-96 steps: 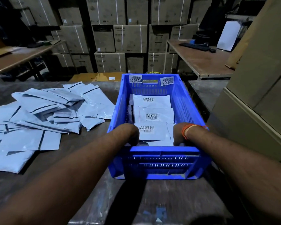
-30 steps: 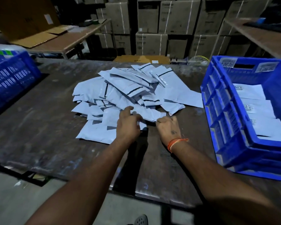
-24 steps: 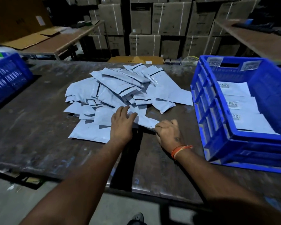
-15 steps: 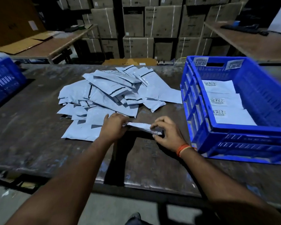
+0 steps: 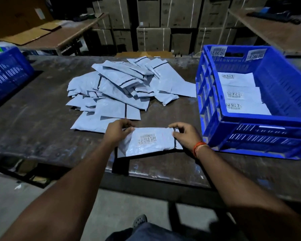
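Observation:
I hold one pale grey mailer bag [image 5: 147, 142] with its barcode label facing up, just above the near part of the dark table [image 5: 42, 119]. My left hand [image 5: 117, 132] pinches its left end. At the bag's right end, beside a black strip, my right hand [image 5: 185, 137] pinches it between thumb and fingers. Behind it lies a loose pile of grey mailer bags [image 5: 125, 89]. To the right stands a blue crate [image 5: 250, 129] with several labelled bags [image 5: 240, 94] lying flat inside.
A second blue crate [image 5: 5, 73] sits at the table's left end. Stacked cardboard boxes [image 5: 153, 28] line the back. Wooden tables stand at back left [image 5: 63, 37] and back right [image 5: 271, 28]. My shoe [image 5: 139, 220] shows on the concrete floor below the table's edge.
Both hands left the blue crate and went to the pile. They pulled one bag out toward me and turned it over, so its barcode label now faces up.

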Available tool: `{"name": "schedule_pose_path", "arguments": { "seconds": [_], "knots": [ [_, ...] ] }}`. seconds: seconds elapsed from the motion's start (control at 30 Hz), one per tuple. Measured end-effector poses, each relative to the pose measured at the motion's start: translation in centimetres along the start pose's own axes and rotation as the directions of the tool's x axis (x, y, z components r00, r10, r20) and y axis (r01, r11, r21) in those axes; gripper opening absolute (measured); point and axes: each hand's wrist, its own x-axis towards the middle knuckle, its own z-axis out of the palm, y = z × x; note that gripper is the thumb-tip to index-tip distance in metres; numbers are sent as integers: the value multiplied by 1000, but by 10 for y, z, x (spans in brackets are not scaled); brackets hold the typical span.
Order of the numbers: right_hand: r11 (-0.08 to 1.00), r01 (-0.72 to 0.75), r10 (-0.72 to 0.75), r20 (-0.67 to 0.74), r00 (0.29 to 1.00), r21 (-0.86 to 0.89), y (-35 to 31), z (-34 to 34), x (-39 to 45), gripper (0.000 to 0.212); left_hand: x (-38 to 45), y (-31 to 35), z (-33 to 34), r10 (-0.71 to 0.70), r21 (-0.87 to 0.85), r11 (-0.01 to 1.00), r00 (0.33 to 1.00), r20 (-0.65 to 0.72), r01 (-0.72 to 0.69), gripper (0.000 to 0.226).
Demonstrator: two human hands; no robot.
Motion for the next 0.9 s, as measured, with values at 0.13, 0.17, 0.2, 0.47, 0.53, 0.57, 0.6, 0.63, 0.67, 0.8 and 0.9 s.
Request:
{"name": "schedule_pose_path", "arguments": {
  "seconds": [0.13, 0.17, 0.2, 0.47, 0.53, 0.57, 0.6, 0.63, 0.67, 0.8, 0.9],
  "knots": [
    [994, -91, 82, -130, 988, -65, 10, 11, -12, 20, 2, 1, 20, -38, 109, 993, 999, -5, 38, 7],
    [989, -118, 102, -172, 980, -86, 7, 12, -14, 18, 4, 4, 23, -29, 110, 994, 1000, -6, 29, 7],
    [982, -144, 116, -211, 971, -120, 5, 14, -17, 16, 6, 8, 26, -14, 112, 994, 1000, -21, 17, 10],
    [904, -363, 205, -518, 830, -225, -2, 23, -36, 17, 1, 34, 32, -187, 181, 958, 964, -189, 222, 31],
    [893, -405, 238, -556, 796, -197, -5, 27, -46, 21, -5, 37, 38, -312, 128, 934, 936, -164, 334, 40],
    [886, -425, 257, -568, 782, -186, -8, 28, -52, 23, -8, 38, 41, -360, 111, 920, 924, -131, 375, 46],
    [875, -445, 270, -573, 774, -188, -10, 31, -59, 25, -10, 39, 44, -391, 101, 911, 916, -88, 399, 51],
    [859, -468, 285, -567, 773, -207, -14, 36, -67, 28, -12, 40, 47, -397, 104, 911, 917, -44, 400, 55],
    [839, -489, 296, -554, 778, -239, -18, 43, -76, 31, -11, 39, 51, -381, 107, 919, 925, -2, 379, 57],
    [907, -265, 148, -341, 928, -328, -35, 85, -103, 27, 3, 31, 57, -211, 35, 977, 971, 116, 208, 64],
    [953, -41, 34, -28, 999, -299, -44, 107, -102, 28, 15, 30, 55, -80, 43, 996, 992, 97, 76, 52]
  ]
}}
